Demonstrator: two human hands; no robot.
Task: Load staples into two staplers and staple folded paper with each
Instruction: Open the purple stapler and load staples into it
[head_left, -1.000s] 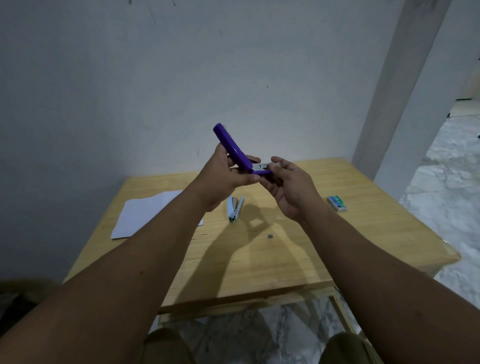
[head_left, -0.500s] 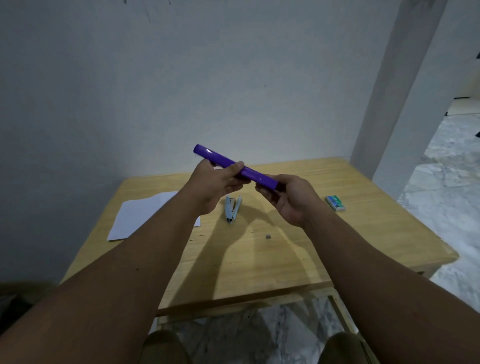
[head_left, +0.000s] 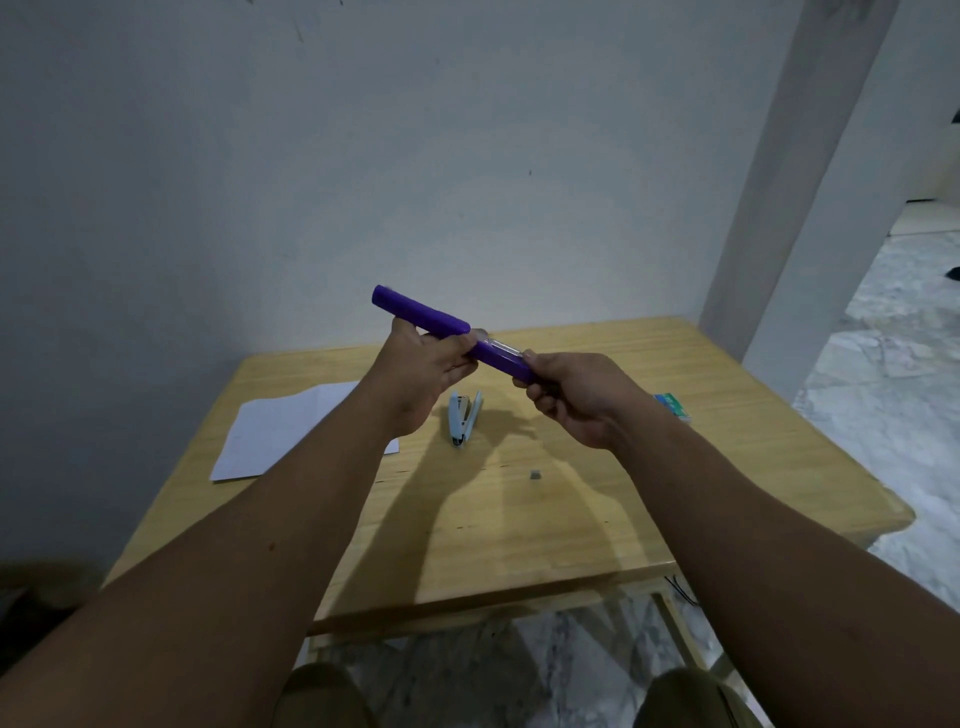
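We grasp the purple stapler above the table, left hand at nine o'clock, right hand at three; another stapler lies below.

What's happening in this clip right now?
A person holds a purple stapler in the air over a wooden table, the left hand gripping its middle and the right hand its near end. A small white stapler lies on the table below, with a sheet of paper to the left and a staple box to the right.
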